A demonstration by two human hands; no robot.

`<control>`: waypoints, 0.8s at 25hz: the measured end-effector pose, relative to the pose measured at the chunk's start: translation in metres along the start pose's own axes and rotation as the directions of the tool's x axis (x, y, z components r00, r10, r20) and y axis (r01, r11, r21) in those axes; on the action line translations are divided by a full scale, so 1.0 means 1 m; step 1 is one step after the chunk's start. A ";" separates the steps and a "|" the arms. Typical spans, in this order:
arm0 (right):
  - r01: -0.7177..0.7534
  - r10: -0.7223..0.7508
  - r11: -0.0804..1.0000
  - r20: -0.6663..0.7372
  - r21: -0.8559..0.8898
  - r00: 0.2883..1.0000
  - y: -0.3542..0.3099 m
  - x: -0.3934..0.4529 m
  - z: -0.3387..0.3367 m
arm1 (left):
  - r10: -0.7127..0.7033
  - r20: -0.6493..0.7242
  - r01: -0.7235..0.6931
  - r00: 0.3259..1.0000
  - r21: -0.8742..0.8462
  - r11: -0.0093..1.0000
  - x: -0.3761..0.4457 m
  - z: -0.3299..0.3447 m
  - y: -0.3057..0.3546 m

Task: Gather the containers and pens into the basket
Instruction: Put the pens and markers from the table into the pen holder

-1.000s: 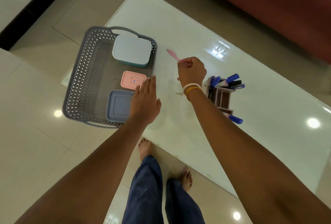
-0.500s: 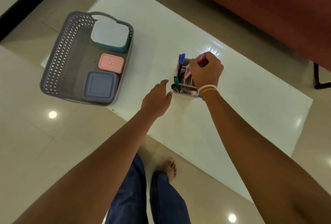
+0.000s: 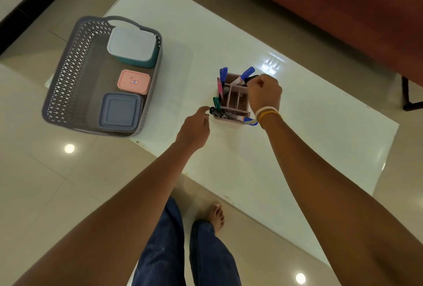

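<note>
A grey perforated basket (image 3: 68, 75) sits on the table's left corner. It holds a white-lidded teal container (image 3: 131, 46), a small pink container (image 3: 134, 82) and a blue-grey container (image 3: 119, 111). To its right stands a brown pen holder (image 3: 235, 100) with blue, black, green and pink pens (image 3: 246, 74). My right hand (image 3: 265, 93) hovers over the holder's right side, fingers closed at the top of a black marker (image 3: 251, 78). My left hand (image 3: 194, 127) is just left of the holder's front, fingers loosely apart, holding nothing.
The white glossy table (image 3: 297, 137) stretches to the right of the holder. A red-brown sofa (image 3: 343, 11) runs along its far side. The near table edge lies just below my left hand, with tiled floor and my feet beneath.
The pink pen has left my right hand and now stands in the holder's left side. My right hand closed at the black marker. My left hand moved from the basket towards the holder.
</note>
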State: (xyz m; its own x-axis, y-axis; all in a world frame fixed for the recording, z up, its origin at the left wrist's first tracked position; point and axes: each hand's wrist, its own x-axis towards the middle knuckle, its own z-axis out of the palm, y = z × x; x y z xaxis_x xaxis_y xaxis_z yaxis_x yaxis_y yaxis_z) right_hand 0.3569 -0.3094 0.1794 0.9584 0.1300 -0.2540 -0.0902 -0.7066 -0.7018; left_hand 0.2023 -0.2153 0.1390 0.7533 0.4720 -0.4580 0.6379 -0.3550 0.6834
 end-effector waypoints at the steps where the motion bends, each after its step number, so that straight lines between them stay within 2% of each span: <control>1: -0.125 0.128 0.991 -0.078 0.042 0.989 0.005 0.003 -0.004 | -0.025 -0.013 0.025 1.000 -0.028 0.999 0.004 -0.001 0.002; 2: -0.269 0.277 0.958 -0.086 0.094 0.957 0.012 0.007 -0.007 | -0.062 -0.023 0.060 0.998 -0.071 0.996 0.007 -0.002 0.005; 3: -0.419 0.423 0.900 -0.011 0.121 0.906 0.019 0.010 -0.011 | -0.106 -0.026 0.102 0.994 -0.120 0.988 0.012 -0.003 0.007; 5: -0.654 0.610 0.753 0.297 0.070 0.735 0.035 0.009 -0.015 | -0.186 0.012 0.184 0.982 -0.215 0.959 0.022 -0.002 0.010; 6: -0.710 0.627 0.703 0.436 0.040 0.645 0.043 0.006 -0.016 | -0.217 0.054 0.224 0.975 -0.247 0.943 0.025 0.000 0.011; 7: -0.744 0.618 0.666 0.525 0.046 0.585 0.049 0.002 -0.014 | -0.240 0.102 0.259 0.965 -0.261 0.930 0.027 0.002 0.012; 8: -0.771 0.602 0.628 0.563 0.103 0.566 0.055 -0.001 -0.010 | -0.252 0.141 0.282 0.957 -0.267 0.922 0.027 0.005 0.013; 10: -0.786 0.578 0.570 0.563 0.239 0.591 0.062 -0.006 -0.001 | -0.251 0.173 0.291 0.952 -0.273 0.917 0.024 0.010 0.013; 12: -0.755 0.556 0.591 0.534 0.285 0.637 0.063 -0.013 0.005 | -0.237 0.143 0.268 0.961 -0.273 0.924 0.022 0.014 0.010; 15: -0.779 0.530 0.527 0.586 0.339 0.613 0.056 -0.019 0.006 | -0.239 0.099 0.258 0.966 -0.298 0.919 0.016 0.018 0.002; 20: -0.715 0.476 0.644 0.589 0.272 0.653 0.054 -0.016 0.008 | -0.251 0.076 0.259 0.965 -0.421 0.870 0.008 0.024 -0.003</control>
State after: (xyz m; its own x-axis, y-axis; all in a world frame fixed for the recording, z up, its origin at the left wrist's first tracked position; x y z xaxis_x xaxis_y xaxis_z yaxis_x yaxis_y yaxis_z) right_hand 0.3347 -0.3441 0.1407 0.4234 0.1585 -0.8920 -0.8171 -0.3584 -0.4515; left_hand 0.2103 -0.2300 0.1198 0.5794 0.4830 -0.6565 0.6825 0.1529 0.7147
